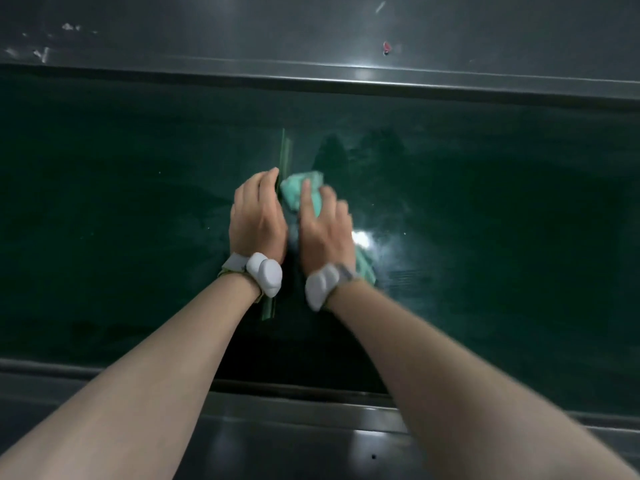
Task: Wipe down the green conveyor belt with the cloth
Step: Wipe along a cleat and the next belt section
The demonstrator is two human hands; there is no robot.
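The dark green conveyor belt (121, 202) runs left to right across the middle of the view. A light green strip (285, 150) crosses it, running away from me. My right hand (325, 226) presses a teal cloth (304, 190) onto the belt just right of the strip; the cloth shows past my fingertips and again beside my wrist. The right hand is blurred. My left hand (258, 216) lies palm down on the belt left of the strip, fingers together, holding nothing. Both wrists carry white bands.
A grey metal rail (346, 76) borders the belt's far side, with a grey metal surface (311, 26) behind it bearing a small red mark (387, 46). A second metal rail (311, 431) runs along the near side under my forearms. A bright light reflection (362, 239) lies right of my hand.
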